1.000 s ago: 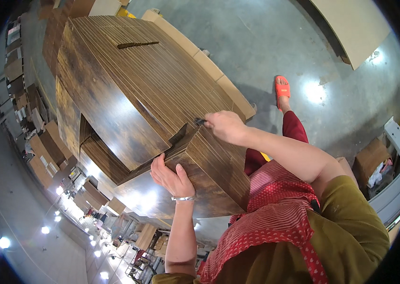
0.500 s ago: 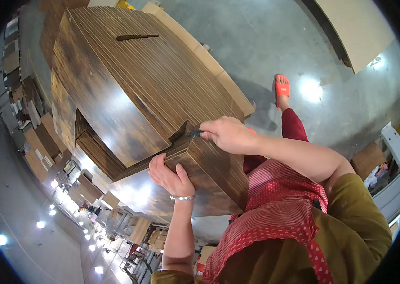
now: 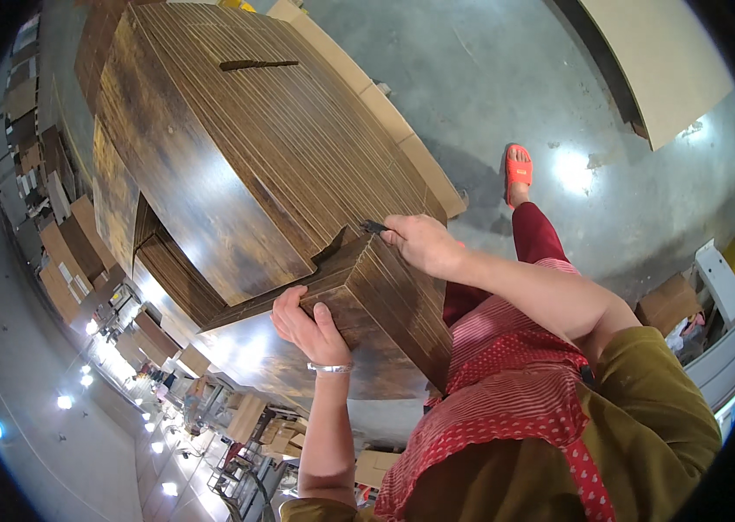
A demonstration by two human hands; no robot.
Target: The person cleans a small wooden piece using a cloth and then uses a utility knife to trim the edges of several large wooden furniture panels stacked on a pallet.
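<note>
A thick stack of dark brown wood-grain panels [image 3: 202, 174] stands on edge, its many thin edges facing up. At its near end, a shorter block of the same panels [image 3: 376, 317] juts toward me, with a notch beside it. My left hand [image 3: 311, 331] lies on the face of the nearest panel, fingertips at its upper edge and thumb apart, holding nothing. Closed in my right hand [image 3: 424, 245] is a small black brush-like tool [image 3: 374, 226], its tip at the panel edges by the notch. My fingers hide most of its handle.
Cardboard [image 3: 402, 139] runs along the stack's right side. A pale board [image 3: 663, 61] stands at the upper right above the grey floor [image 3: 463, 61]. Brown boxes [image 3: 72, 261] are at the left; an open carton [image 3: 668, 297] sits at the right.
My right hand has moved slightly up and right with the brush-like tool, away from the notch along the panel edges. My left hand keeps its place on the panel.
</note>
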